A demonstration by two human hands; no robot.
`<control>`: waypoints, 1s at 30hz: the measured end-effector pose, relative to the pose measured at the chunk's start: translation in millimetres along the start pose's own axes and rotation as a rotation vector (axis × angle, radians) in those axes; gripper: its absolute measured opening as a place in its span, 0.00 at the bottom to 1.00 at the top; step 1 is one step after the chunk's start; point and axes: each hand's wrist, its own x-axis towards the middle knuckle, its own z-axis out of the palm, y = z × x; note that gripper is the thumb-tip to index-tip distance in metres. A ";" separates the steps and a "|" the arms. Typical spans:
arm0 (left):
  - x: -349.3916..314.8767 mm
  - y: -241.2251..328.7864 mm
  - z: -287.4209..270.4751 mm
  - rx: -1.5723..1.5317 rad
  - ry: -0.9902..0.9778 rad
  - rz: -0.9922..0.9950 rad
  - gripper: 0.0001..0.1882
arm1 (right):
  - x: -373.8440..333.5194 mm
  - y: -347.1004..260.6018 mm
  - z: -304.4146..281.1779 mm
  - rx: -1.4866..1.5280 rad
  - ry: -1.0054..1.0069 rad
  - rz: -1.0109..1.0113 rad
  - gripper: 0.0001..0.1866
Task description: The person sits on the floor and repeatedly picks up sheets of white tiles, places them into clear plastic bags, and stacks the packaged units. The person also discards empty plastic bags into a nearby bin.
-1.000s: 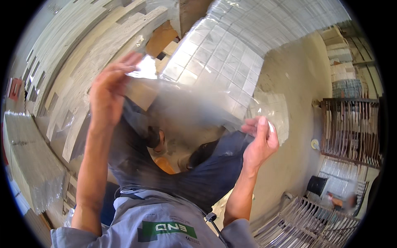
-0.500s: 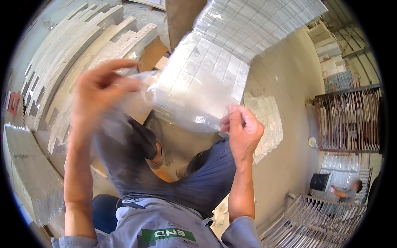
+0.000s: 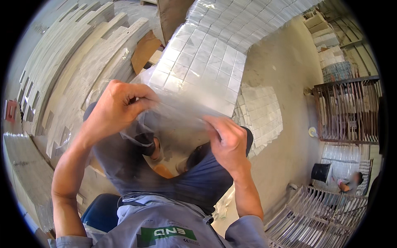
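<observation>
A clear plastic film (image 3: pixel 175 108) stretches between my two hands, smeared by motion. My left hand (image 3: pixel 122 105) pinches it near one end, above my left knee. Closed on the film's other side is my right hand (image 3: pixel 227 138), over my right knee. Just beyond the film lies a stack of mosaic tile sheets (image 3: pixel 198 62), pale grey with a grid of small squares. The film overlaps the near edge of that stack and blurs it. I cannot tell whether a sheet is inside the film.
More wrapped mosaic sheets (image 3: pixel 248 20) stand behind the stack. Loose sheets (image 3: pixel 262 118) lie on the floor at right. Long stone slabs (image 3: pixel 82 53) fill the left. Metal racks (image 3: pixel 347 115) line the right side, where another person (image 3: pixel 351 186) works. A blue stool (image 3: pixel 103 213) shows by my left hip.
My left hand has come down and inward to the right. My right hand has shifted left and lower, bringing the film nearer to me. The other person has moved slightly.
</observation>
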 end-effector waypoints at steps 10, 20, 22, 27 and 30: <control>11.7 -49.2 -38.8 0.185 -0.060 -0.163 0.04 | -20.7 48.1 -8.9 0.198 -0.119 0.461 0.07; -8.1 -70.2 -71.4 0.358 -0.236 -0.456 0.05 | -12.1 30.6 17.6 0.610 -0.413 0.587 0.07; -6.6 -74.7 -74.9 0.344 -0.235 -0.470 0.05 | -10.6 31.4 24.6 0.687 -0.414 0.626 0.07; 22.1 -90.6 -68.8 0.334 -0.233 -0.444 0.07 | -2.1 39.7 25.3 0.694 -0.339 0.786 0.07; 49.6 -91.3 -59.8 0.062 -0.184 -0.435 0.07 | -1.3 56.9 18.0 0.703 -0.212 0.847 0.07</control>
